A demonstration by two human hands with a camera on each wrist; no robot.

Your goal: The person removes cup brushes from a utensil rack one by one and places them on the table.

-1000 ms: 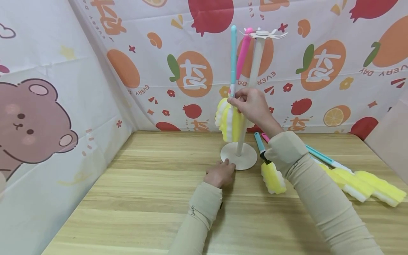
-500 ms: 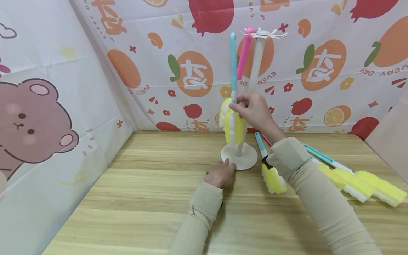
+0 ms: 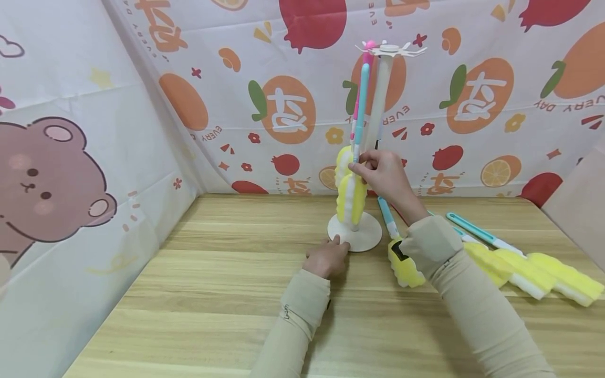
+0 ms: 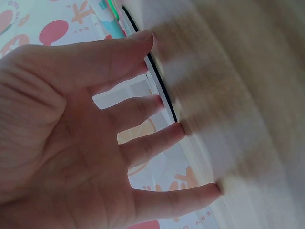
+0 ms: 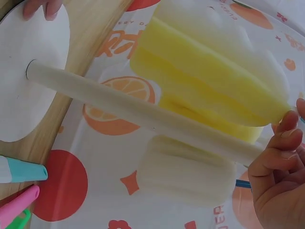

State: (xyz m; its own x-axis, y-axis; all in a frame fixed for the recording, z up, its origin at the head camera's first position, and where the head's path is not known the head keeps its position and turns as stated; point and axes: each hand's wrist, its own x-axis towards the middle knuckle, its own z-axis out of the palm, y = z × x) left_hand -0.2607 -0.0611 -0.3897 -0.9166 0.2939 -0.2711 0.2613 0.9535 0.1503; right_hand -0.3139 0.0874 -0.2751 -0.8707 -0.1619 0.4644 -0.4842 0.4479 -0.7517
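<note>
In the head view, my right hand [image 3: 388,176] pinches a sponge bottle brush [image 3: 351,199] near the bottom of its teal handle [image 3: 363,102]. This brush is nearly upright, sponge down, in front of a white stand's pole [image 3: 379,94]. A pink-handled sponge brush [image 3: 343,164] hangs behind it from the hooked top [image 3: 389,50]. The right wrist view also shows a paler sponge [image 5: 186,171] with a blue stem across the pole. My left hand [image 3: 327,258] touches the edge of the round base [image 3: 366,240]; in the left wrist view its fingers are spread.
Right of the base, a teal-handled sponge brush [image 3: 405,270] lies on the wooden table [image 3: 212,294]. Several more brushes, among them one with a yellow-white sponge [image 3: 567,278], lie farther right under and beyond my right forearm. A fruit-print cloth [image 3: 288,157] stands behind the table.
My right hand has lowered the teal-handled brush and brought it right, closer to the pole. The hanging pink-handled brush has swung right, more upright. My left hand stays at the base.
</note>
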